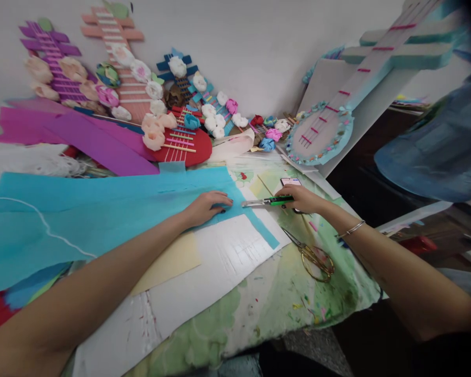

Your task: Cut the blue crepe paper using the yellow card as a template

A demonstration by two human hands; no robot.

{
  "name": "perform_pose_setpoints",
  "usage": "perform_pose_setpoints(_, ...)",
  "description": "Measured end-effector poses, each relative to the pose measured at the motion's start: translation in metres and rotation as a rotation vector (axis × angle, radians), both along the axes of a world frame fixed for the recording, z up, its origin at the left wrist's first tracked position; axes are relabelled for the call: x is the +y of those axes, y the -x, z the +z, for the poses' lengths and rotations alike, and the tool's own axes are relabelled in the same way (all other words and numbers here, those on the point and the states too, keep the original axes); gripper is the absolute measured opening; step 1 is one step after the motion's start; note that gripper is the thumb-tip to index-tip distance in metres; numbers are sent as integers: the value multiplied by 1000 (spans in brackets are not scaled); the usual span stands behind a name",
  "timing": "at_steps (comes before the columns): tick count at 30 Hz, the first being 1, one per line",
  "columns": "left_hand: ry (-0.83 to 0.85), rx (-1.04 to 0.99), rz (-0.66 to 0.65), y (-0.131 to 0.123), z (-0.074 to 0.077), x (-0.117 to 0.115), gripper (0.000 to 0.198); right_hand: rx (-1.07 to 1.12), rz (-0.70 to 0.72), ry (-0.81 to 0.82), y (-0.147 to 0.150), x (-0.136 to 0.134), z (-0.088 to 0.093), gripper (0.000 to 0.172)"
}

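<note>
My left hand (208, 207) lies on a large sheet of turquoise crepe paper (113, 201), fingers stretched out over its right part. In my right hand (301, 199) is a green and black utility knife (277, 200), its blade extended and pointing left. The blade tip is at the right end of the turquoise sheet, close to a narrow turquoise strip (264, 231) that runs toward me. Beneath the paper is a white board (239, 248) with cut marks. Gold-handled scissors (317, 263) lie to the right, below the knife.
A phone (290, 181) lies partly behind my right hand on the green patterned tablecloth (267, 293). Paper instruments with crepe flowers, including a red one (192, 144), lean along the wall. A large pale blue one (325, 123) stands at right. Purple sheets (102, 141) lie at left.
</note>
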State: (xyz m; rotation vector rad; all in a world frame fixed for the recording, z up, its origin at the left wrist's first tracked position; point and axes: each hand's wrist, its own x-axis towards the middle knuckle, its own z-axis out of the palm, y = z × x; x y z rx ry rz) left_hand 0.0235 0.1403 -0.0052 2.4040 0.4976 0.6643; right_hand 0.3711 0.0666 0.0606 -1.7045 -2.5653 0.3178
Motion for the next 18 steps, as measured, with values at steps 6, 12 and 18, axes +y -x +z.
perform_pose_setpoints(6,4,12,5,0,2,0,26,-14,9,9,3,7,1,36)
perform_pose_setpoints(12,-16,42,-6,0,-3,2,33,-26,4,29,9,9,-1,42)
perform_pose_setpoints(18,-76,98,-44,-1,-8,8,41,-15,-10,17,19,5,-5,46)
